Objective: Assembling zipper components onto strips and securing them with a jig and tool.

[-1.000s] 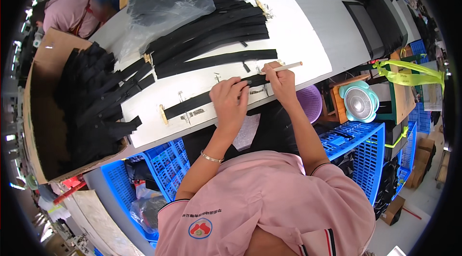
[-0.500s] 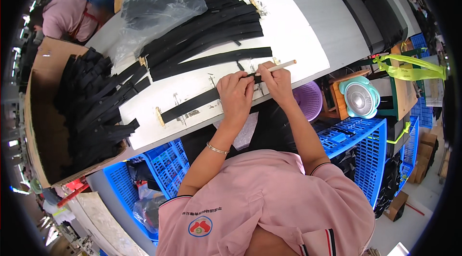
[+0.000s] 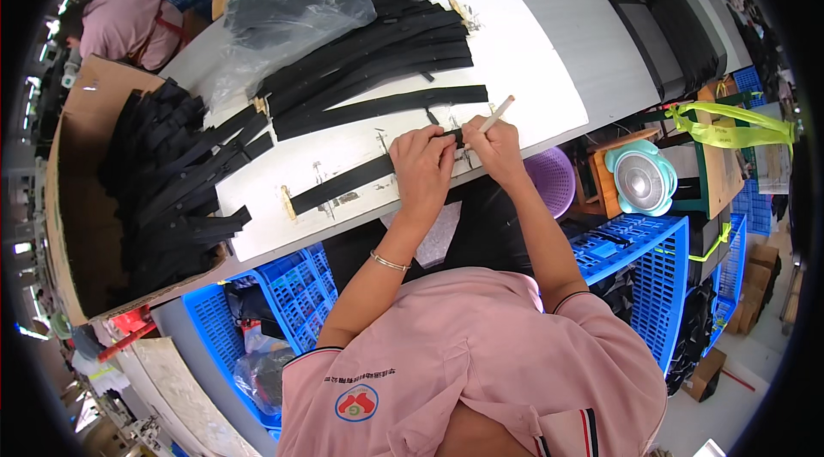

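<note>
Black strap (image 3: 343, 185) runs lengthwise toward 8 o'clock from nearer left hand (image 3: 419, 167) | its pinch: can't tell | right hand (image 3: 496, 150) clamps pen (image 3: 498, 113)

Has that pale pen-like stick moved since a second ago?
Yes: against the white board, the stick in the right hand has turned, its free end swinging left and up the picture.
</note>
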`<state>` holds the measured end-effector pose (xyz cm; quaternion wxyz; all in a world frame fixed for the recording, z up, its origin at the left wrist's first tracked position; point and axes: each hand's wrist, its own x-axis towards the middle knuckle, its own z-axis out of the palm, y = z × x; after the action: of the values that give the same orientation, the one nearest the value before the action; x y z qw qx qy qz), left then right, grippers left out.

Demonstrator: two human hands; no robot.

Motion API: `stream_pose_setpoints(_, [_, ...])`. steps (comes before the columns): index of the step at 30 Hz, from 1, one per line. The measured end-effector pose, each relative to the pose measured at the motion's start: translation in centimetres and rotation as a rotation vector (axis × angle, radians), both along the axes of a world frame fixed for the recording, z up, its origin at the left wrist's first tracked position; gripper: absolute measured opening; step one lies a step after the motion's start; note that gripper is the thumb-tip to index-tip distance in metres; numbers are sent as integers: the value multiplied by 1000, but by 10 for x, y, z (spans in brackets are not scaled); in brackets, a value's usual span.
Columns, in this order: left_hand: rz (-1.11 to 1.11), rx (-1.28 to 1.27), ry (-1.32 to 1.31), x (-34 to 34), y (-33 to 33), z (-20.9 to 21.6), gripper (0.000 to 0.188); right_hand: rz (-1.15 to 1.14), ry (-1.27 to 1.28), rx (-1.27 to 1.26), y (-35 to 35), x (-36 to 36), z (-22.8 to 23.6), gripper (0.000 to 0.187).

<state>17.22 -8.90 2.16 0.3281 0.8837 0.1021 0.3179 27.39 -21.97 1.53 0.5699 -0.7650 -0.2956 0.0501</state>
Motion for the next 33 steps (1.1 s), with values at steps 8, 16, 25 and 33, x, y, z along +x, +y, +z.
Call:
stream_pose_setpoints(8, [17, 109, 173, 0, 5, 7, 60, -175, 444, 452, -12, 0, -1, 27])
stream_pose_setpoints(16, [28, 50, 295, 2, 14, 5, 80, -113, 647, 776, -23, 16, 1, 27])
stream_pose_setpoints(25, [84, 92, 324, -24, 15, 12, 54, -4, 833, 1110, -60, 26, -1, 33])
stream_pose_setpoints(33, [294, 79, 280, -79, 36, 25, 48, -125, 699, 968, -112, -6, 6, 48])
